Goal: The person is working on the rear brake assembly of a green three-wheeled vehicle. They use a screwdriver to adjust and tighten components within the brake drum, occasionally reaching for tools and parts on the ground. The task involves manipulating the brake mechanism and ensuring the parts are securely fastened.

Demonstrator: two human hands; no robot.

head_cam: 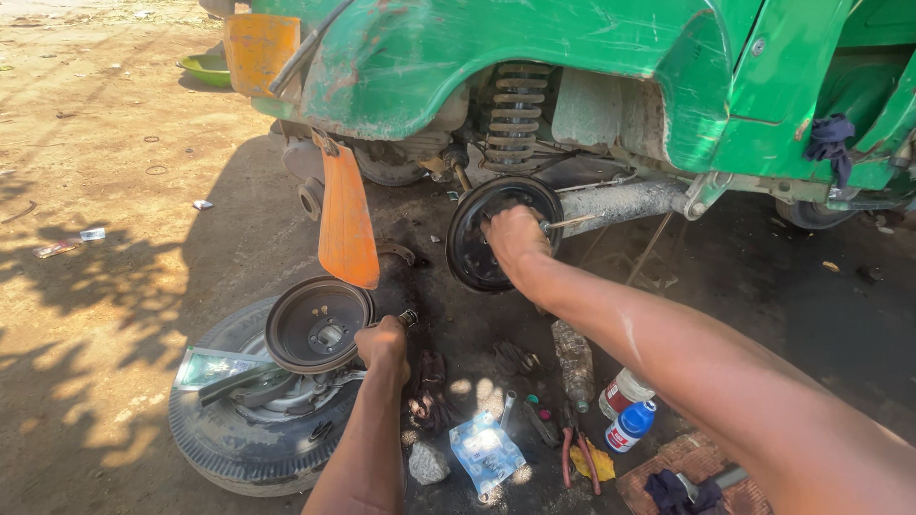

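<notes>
Brake plate point(477, 250), frame centre, under green vehicle point(534, 57): right hand point(515, 238) pressed on it, grip unclear. Left hand point(384, 341) closed on small tool point(408, 317) beside drum point(318, 324), lower left: likely heavy, rigid, greasy; hold by rim.

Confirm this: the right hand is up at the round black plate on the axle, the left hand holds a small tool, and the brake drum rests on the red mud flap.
Not quite. In the head view the brake drum rests on the tyre lying flat on the ground, not on the mud flap. The right hand is at the black plate, and the left hand holds a small tool.
</notes>
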